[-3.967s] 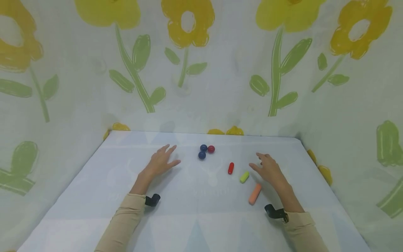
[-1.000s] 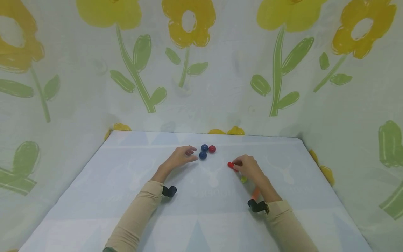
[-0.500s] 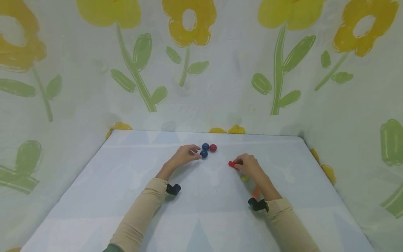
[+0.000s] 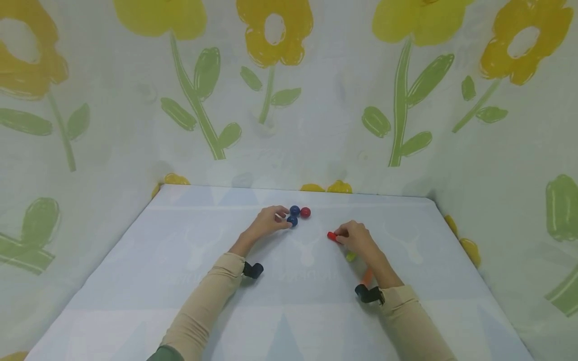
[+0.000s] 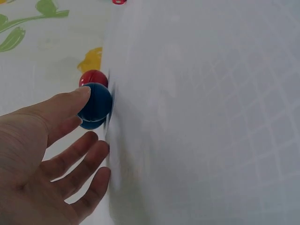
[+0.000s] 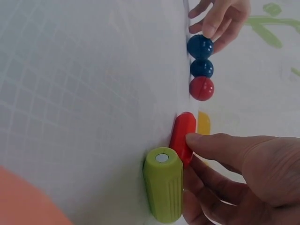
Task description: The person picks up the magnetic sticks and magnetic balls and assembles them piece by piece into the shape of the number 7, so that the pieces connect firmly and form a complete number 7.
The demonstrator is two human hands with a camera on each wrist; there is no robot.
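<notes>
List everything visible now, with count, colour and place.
Table: one, white and pale blue, underneath
Backdrop: one, flowered white, around table
Blue balls: two, blue, toward far edge
Red ball: one, red, beside farther blue ball
Red stick: one, red, right of balls
Green stick: one, yellow-green, beside red stick
Orange stick: one, orange, nearest of sticks
Sleeves: two, beige, some green, foreground
Wrist cameras: two, black, by sleeves
Left grip: one, bare, at nearer blue ball
Right grip: one, bare, holding red stick

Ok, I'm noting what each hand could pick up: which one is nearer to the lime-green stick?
Right. The right hand is close by the lime-green stick, holding the red stick; the left hand is farther away, at the blue balls.
</notes>
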